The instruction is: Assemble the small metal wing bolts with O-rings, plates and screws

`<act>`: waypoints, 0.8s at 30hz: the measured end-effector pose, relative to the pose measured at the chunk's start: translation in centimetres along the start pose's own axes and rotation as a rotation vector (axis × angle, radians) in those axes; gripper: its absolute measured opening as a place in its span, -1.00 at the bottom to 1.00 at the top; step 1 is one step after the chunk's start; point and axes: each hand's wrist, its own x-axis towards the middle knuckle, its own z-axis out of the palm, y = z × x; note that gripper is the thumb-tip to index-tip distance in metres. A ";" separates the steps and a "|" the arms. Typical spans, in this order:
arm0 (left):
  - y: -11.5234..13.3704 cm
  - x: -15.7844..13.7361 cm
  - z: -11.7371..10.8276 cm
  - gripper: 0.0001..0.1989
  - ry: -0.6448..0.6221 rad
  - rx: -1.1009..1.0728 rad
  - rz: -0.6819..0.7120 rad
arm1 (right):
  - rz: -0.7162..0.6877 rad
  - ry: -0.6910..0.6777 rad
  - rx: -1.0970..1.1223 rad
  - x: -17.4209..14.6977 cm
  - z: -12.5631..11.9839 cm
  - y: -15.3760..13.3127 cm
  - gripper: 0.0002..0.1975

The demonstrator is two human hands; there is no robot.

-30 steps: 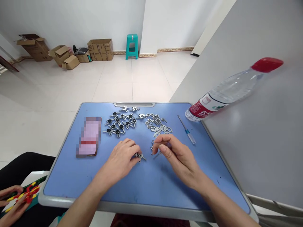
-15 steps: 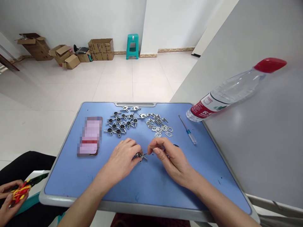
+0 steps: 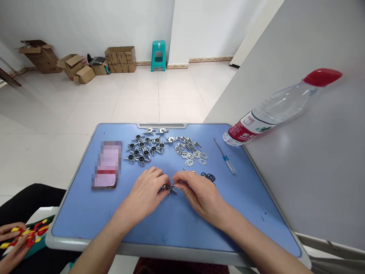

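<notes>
My left hand (image 3: 148, 190) is closed around a small metal fitting (image 3: 173, 190) over the middle of the blue table. The fitting's short shaft sticks out past the fingertips; the rest is mostly covered. Close beside it, my right hand (image 3: 199, 194) has thumb and forefinger pinched together at the fitting's right edge, and whatever they hold is too small to make out. Several black rubber rings (image 3: 210, 177) lie just behind the right hand. Farther back are metal fittings with black discs (image 3: 142, 145), flat metal plates (image 3: 196, 153) and small metal parts with shafts (image 3: 186, 141).
A phone (image 3: 108, 163) lies on the table's left side, a screwdriver (image 3: 228, 161) on the right. A tall red-capped bottle (image 3: 256, 125) stands at the right edge by a grey panel. At lower left, another person's hands (image 3: 19, 243) hold a red and yellow toy.
My right hand has moved left to the fitting, uncovering the black rings behind it. My left hand keeps its hold. The other person's toy has shifted and shows more.
</notes>
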 end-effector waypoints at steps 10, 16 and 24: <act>0.0 -0.1 -0.1 -0.91 0.006 -0.012 0.019 | -0.001 -0.084 0.044 0.0 -1.2 -0.3 -0.67; 0.1 0.0 -0.2 -0.93 0.012 -0.023 -0.002 | -0.054 -0.021 -0.061 0.0 -0.7 0.0 -0.76; 0.0 -0.1 -0.1 -0.92 0.018 -0.009 0.009 | -0.140 0.083 0.030 0.1 -0.2 0.0 -0.69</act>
